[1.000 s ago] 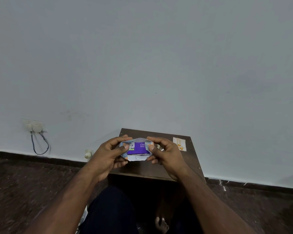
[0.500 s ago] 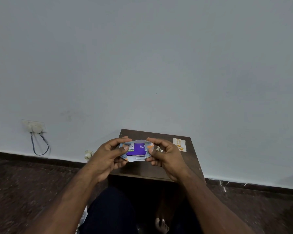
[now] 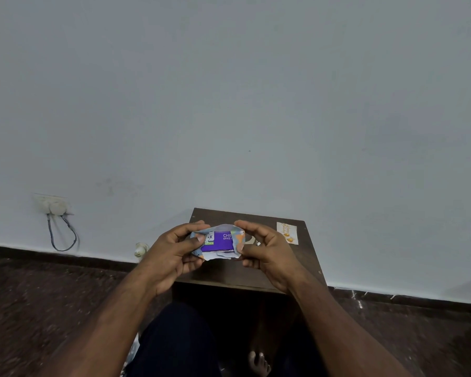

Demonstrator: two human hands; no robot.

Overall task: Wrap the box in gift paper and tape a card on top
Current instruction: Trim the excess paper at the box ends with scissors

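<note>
Above the small dark table (image 3: 305, 270), both hands hold a purple box (image 3: 218, 244) partly covered in patterned gift paper (image 3: 239, 238). Left hand (image 3: 172, 251) grasps the box's left end, thumb pressed on its face, fingers curled over the top edge. Right hand (image 3: 267, 251) pinches the paper at the right end between thumb and fingers. Purple face uncovered in the middle. Card (image 3: 287, 233) flat on the table's far right corner, apart from the hands. Wall socket (image 3: 54, 205) with looped cable at left.
</note>
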